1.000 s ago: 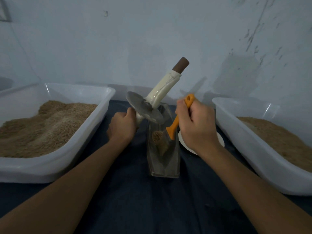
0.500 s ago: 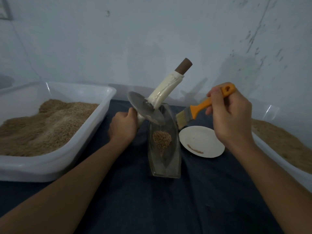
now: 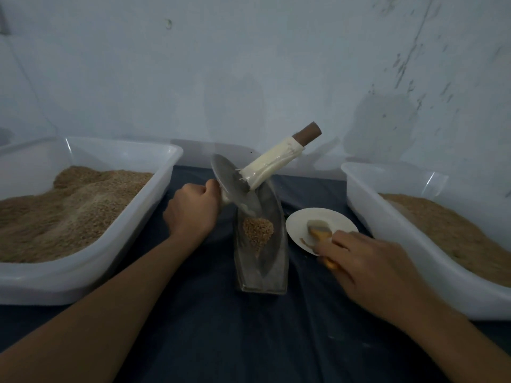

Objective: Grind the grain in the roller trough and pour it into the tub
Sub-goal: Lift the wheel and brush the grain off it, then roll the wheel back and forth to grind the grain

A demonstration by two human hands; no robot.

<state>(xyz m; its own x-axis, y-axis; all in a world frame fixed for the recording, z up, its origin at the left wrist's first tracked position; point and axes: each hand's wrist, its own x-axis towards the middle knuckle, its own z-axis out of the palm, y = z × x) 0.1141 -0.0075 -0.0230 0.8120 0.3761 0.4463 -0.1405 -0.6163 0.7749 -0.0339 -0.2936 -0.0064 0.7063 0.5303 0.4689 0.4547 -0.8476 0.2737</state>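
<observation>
A boat-shaped metal roller trough (image 3: 262, 272) stands in the middle of the dark cloth with a small heap of grain (image 3: 257, 230) inside. Its metal roller disc (image 3: 235, 187) is tilted up at the trough's far end, one cream-wrapped handle (image 3: 272, 163) pointing up to the right. My left hand (image 3: 192, 210) grips the disc's other handle, which is hidden. My right hand (image 3: 367, 268) holds an orange-handled brush (image 3: 319, 229), its bristles resting on a small white plate (image 3: 322, 229). White tubs of grain stand at the left (image 3: 91, 261) and right (image 3: 392, 236).
A pale wall rises close behind the tubs. Dark blue cloth (image 3: 249, 341) covers the table between and in front of the tubs. A thin streak of grain lies on the plate's near edge.
My right hand lifted the brush out of the trough, swung it right and brought it down onto the white plate. The left hand and tilted roller stayed put.
</observation>
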